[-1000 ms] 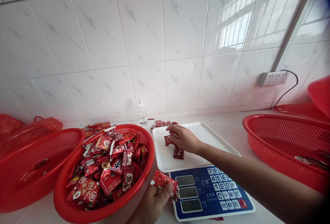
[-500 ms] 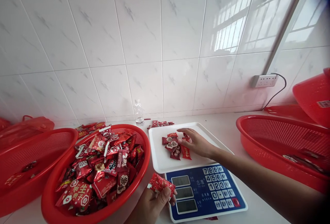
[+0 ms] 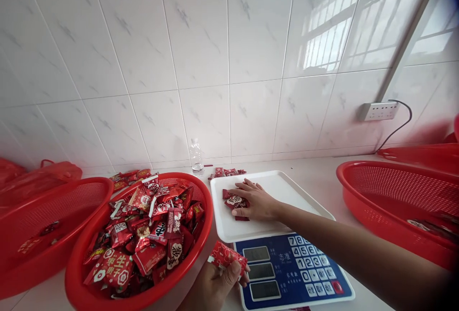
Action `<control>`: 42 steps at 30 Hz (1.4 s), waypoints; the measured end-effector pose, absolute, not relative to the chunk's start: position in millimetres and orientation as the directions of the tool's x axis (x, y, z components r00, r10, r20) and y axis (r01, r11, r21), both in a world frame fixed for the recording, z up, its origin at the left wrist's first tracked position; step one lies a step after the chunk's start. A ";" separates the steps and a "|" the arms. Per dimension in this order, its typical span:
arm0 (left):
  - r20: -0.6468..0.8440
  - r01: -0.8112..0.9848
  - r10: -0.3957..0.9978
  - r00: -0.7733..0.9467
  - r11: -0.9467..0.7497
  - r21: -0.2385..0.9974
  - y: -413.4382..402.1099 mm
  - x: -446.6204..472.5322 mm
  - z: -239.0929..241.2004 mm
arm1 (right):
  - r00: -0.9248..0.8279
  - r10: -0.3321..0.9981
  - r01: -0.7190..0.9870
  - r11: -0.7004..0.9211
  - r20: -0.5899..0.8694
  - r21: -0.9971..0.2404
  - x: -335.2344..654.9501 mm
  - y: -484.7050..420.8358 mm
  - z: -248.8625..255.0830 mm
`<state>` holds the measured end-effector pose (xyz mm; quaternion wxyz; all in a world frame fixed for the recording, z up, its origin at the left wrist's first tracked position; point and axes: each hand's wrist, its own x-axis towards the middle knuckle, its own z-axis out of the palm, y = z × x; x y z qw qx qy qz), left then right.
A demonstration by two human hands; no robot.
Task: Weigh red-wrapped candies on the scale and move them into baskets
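My left hand point(image 3: 218, 277) is closed around a red snack packet point(image 3: 227, 256) with a pale floral pattern, held at the near left corner of the scale point(image 3: 267, 277). My right hand point(image 3: 256, 201) lies palm down with its fingers stretched over a small pile of dark red snack packets point(image 3: 235, 200) on the white scale tray point(image 3: 287, 196). Part of that pile is hidden under the palm and fingers. To the left stands a red plastic basket point(image 3: 206, 227), heaped with mixed red snack packets point(image 3: 147, 234).
Another red basket point(image 3: 103, 187) is at the far left, and one more point(image 3: 344, 170) at the right; both hold a few packets. A clear bottle point(image 3: 196, 157) and loose packets point(image 3: 225, 172) are near the tiled wall. A power strip point(image 3: 380, 111) is mounted there.
My right hand has moved left and down onto the packets on the tray, covering more of them. My left hand still holds its packet. The view has shifted slightly.
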<state>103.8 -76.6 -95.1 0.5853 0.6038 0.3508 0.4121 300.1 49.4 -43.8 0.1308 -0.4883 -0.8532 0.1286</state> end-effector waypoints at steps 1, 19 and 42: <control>0.083 -0.059 0.904 0.419 -0.064 0.996 -76.5 103.8 -95.2 | -0.517 0.845 0.778 0.530 0.135 -0.337 298.2 51.7 -44.3; 0.063 -0.050 0.916 0.396 -0.046 0.998 -76.3 104.7 -100.2 | -0.457 0.838 0.784 0.538 0.299 -0.309 274.4 58.7 -44.5; 0.072 -0.058 0.932 0.354 -0.055 0.997 -76.9 106.2 -98.5 | -0.040 0.998 -0.050 -0.057 -0.055 -0.997 307.2 40.8 -20.9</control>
